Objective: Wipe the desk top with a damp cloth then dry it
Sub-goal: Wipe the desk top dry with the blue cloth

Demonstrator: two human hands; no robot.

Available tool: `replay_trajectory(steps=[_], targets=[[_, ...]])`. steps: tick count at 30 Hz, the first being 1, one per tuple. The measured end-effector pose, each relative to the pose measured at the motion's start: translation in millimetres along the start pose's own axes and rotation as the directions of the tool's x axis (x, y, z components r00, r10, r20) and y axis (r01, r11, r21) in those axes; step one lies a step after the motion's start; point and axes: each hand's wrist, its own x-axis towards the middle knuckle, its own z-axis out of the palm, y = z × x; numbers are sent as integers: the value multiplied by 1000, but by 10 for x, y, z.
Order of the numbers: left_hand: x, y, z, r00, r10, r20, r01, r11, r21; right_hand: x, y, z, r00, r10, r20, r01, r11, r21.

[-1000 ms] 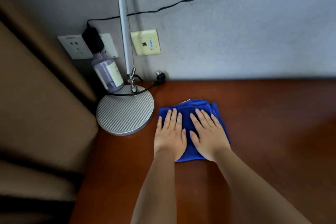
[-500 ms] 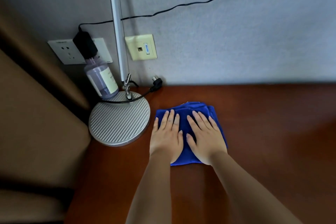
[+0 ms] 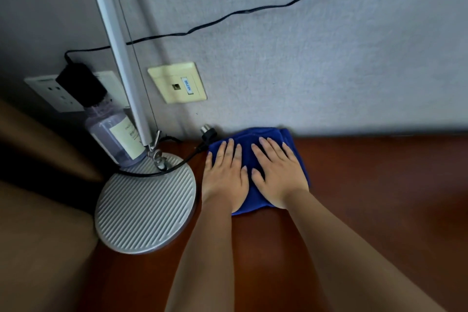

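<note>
Head view showed both of your forearms reaching forward over the desk top (image 3: 367, 185), side by side and nearly parallel, the right one angling in slightly from the right. Your left hand (image 3: 224, 175) lay flat, palm down, on the left part of the blue cloth (image 3: 249, 149), fingers straight and close together, pointing toward the wall (image 3: 304, 58). Your right hand (image 3: 277, 175) lay flat on the right part in the same way, fingers straight and a little spread, tilted slightly to the left; its thumb rested near the thumb of the left hand. Neither hand curled around the fabric; both pressed on it with extended fingers.

You had the cloth at the rear of the desk, its far edge at or touching the wall, though the shadow there made contact hard to confirm. It appeared folded, with its long axis running roughly from you toward the wall and its near edge showing just behind your wrists.

Just left of your left hand sat the round ribbed lamp base (image 3: 145, 208), with a black cord (image 3: 182, 159) curving across it to a loose plug (image 3: 208, 133) close to the cloth's far left corner. A clear bottle (image 3: 114, 139) stood behind the base, beneath a wall socket (image 3: 63, 94).
</note>
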Motion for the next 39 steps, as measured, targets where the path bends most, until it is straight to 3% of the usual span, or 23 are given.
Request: replay_trajectory(steps=[5,13,21,31,39], targets=[[-213,34,7,1000,6,14,-6,1000,-6,-212,-8,-6,999,4,44,-1,998,-55],[-1265,135,127,998,60,34,-59,998,-25,-1298,-339,15,996,39,77,-34,998,-58],[-1939,141,233,990,129,55,-130,992,1,-2022,-613,112,993,115,32,-112,991,-76],[-1446,103,162,990,141,10,-141,989,-36,-1595,-441,63,995,100,21,-99,994,-41],[-611,86,94,995,96,-11,-96,995,-26,-738,-150,19,997,77,7,-77,996,-48]])
